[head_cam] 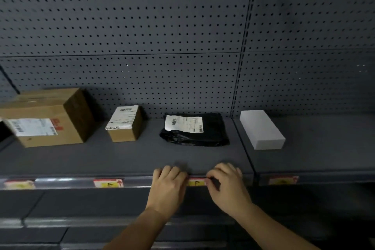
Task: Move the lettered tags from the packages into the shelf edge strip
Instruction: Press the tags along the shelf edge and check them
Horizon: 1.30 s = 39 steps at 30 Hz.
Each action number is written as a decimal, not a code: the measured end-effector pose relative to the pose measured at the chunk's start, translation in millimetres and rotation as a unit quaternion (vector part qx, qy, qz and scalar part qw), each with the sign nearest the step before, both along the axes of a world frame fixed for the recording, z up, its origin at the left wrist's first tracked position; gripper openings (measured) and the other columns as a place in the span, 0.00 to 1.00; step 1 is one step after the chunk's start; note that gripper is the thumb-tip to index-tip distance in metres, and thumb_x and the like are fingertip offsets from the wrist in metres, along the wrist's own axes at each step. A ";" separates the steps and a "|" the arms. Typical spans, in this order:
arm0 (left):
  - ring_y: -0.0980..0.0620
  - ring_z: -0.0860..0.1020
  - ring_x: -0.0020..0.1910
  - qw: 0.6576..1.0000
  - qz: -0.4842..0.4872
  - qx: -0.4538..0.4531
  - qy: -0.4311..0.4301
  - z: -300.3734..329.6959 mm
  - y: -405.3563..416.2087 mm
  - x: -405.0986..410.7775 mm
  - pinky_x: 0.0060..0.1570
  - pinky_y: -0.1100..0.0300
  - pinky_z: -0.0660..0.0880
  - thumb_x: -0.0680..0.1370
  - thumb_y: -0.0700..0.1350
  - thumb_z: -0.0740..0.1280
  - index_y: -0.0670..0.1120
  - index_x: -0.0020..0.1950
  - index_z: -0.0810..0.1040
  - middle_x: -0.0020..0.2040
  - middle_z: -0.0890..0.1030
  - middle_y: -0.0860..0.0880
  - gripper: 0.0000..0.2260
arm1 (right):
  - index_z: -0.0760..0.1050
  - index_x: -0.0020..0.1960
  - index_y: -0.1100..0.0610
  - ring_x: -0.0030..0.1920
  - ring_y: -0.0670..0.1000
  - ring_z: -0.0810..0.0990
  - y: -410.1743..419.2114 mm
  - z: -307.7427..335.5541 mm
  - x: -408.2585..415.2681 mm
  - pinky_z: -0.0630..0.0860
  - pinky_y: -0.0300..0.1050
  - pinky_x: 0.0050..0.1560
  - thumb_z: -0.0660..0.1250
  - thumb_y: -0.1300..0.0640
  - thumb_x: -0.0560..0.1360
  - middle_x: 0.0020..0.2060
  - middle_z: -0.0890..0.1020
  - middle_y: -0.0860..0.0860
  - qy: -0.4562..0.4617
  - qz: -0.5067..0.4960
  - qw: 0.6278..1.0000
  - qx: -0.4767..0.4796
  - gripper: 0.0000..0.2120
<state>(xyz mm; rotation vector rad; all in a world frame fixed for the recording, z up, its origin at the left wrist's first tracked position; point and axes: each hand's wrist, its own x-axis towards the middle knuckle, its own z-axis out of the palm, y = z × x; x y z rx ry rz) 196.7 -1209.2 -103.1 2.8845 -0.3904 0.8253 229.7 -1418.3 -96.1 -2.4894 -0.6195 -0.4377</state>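
Observation:
A red and yellow tag lettered F (196,182) sits in the clear shelf edge strip (67,182), below the black plastic mailer (194,132). My left hand (168,183) presses on the strip at the tag's left end, and my right hand (227,182) pinches at its right end. Another tag lettered E (108,183) sits in the strip below the small cardboard box (124,124). Two more tags sit at the far left (19,184) and on the neighbouring strip at the right (283,180); their letters are blurred.
A large cardboard box (46,117) stands at the left of the grey shelf (121,158). A white box (261,129) lies on the neighbouring shelf at the right. A dark pegboard wall (142,26) rises behind. Lower shelves show beneath my arms.

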 end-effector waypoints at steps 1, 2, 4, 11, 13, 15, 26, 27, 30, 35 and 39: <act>0.47 0.73 0.42 1.000 -0.009 0.001 -0.003 -0.9 4.1 1.2 0.42 0.52 0.63 0.75 0.48 0.68 0.52 0.45 0.79 0.41 0.75 0.52 0.02 | 0.79 0.44 0.47 0.45 0.47 0.73 2.5 -1.3 -1.2 0.70 0.48 0.47 0.70 0.50 0.72 0.42 0.73 0.43 0.004 -0.013 1.000 -0.006 0.02; 0.47 0.72 0.42 1.000 -0.017 0.004 -0.005 -2.0 7.0 2.2 0.42 0.52 0.63 0.75 0.48 0.67 0.52 0.44 0.79 0.41 0.75 0.52 0.02 | 0.79 0.44 0.47 0.45 0.47 0.73 4.9 -2.1 -2.7 0.70 0.48 0.48 0.71 0.51 0.72 0.42 0.73 0.43 0.006 -0.027 1.000 -0.011 0.02; 0.48 0.72 0.42 1.000 -0.029 0.008 -0.003 -3.6 11.2 5.2 0.42 0.52 0.63 0.75 0.47 0.67 0.52 0.44 0.79 0.41 0.74 0.52 0.02 | 0.79 0.44 0.47 0.45 0.47 0.73 7.9 -3.4 -5.7 0.70 0.48 0.48 0.72 0.52 0.72 0.41 0.73 0.43 -0.002 -0.050 0.998 -0.024 0.02; 0.50 0.71 0.42 0.999 -0.053 0.005 0.012 -1.9 12.5 6.9 0.42 0.53 0.61 0.73 0.46 0.70 0.52 0.43 0.79 0.40 0.74 0.53 0.01 | 0.79 0.43 0.48 0.43 0.47 0.73 13.8 -2.5 -10.8 0.68 0.48 0.45 0.72 0.55 0.72 0.40 0.73 0.44 -0.006 -0.077 0.994 -0.077 0.04; 0.49 0.70 0.41 0.998 -0.057 0.011 0.009 -2.6 13.8 8.2 0.42 0.54 0.60 0.72 0.46 0.71 0.52 0.41 0.78 0.39 0.74 0.53 0.03 | 0.78 0.43 0.48 0.43 0.46 0.73 14.8 -1.7 -9.7 0.68 0.47 0.45 0.71 0.56 0.73 0.41 0.73 0.44 -0.007 -0.075 0.994 -0.085 0.04; 0.49 0.71 0.40 0.998 -0.057 0.002 0.006 -4.5 12.8 9.9 0.41 0.54 0.60 0.72 0.45 0.72 0.52 0.40 0.77 0.38 0.74 0.53 0.05 | 0.78 0.44 0.47 0.43 0.46 0.73 12.6 -0.7 -8.4 0.67 0.45 0.45 0.71 0.55 0.73 0.41 0.73 0.44 -0.009 -0.072 0.993 -0.091 0.03; 0.49 0.71 0.41 1.000 -0.026 0.000 0.007 -7.4 9.6 7.2 0.41 0.52 0.63 0.75 0.49 0.65 0.53 0.42 0.78 0.40 0.74 0.54 0.04 | 0.79 0.45 0.47 0.44 0.45 0.72 8.5 3.4 -6.1 0.68 0.45 0.47 0.70 0.54 0.74 0.41 0.73 0.43 0.007 -0.054 0.994 -0.096 0.02; 0.49 0.71 0.41 1.000 -0.023 0.000 0.009 -7.1 9.1 7.0 0.41 0.52 0.63 0.75 0.49 0.64 0.53 0.42 0.78 0.39 0.74 0.54 0.04 | 0.79 0.45 0.47 0.44 0.45 0.72 8.5 3.9 -6.2 0.68 0.45 0.48 0.69 0.54 0.74 0.42 0.73 0.43 0.011 -0.052 0.994 -0.097 0.02; 0.49 0.71 0.41 1.000 -0.012 -0.001 0.022 -4.7 7.9 6.5 0.41 0.52 0.63 0.75 0.49 0.65 0.54 0.41 0.78 0.39 0.74 0.54 0.04 | 0.79 0.46 0.47 0.44 0.45 0.72 8.5 5.3 -6.0 0.67 0.45 0.48 0.69 0.53 0.74 0.42 0.72 0.43 0.014 -0.047 0.993 -0.104 0.02; 0.49 0.71 0.41 0.999 -0.002 -0.004 0.044 -2.5 5.1 4.0 0.41 0.52 0.64 0.72 0.46 0.73 0.54 0.43 0.79 0.40 0.75 0.54 0.04 | 0.78 0.45 0.46 0.45 0.45 0.72 8.6 6.4 -7.2 0.70 0.46 0.49 0.69 0.53 0.74 0.43 0.73 0.42 0.019 -0.049 0.994 -0.095 0.02; 0.49 0.72 0.42 0.999 0.002 -0.009 0.037 -1.4 7.3 -1.0 0.41 0.53 0.61 0.72 0.46 0.72 0.55 0.46 0.80 0.41 0.75 0.54 0.05 | 0.78 0.45 0.46 0.46 0.44 0.71 11.5 8.0 -9.4 0.69 0.45 0.51 0.68 0.52 0.75 0.43 0.72 0.41 0.024 -0.047 0.996 -0.074 0.01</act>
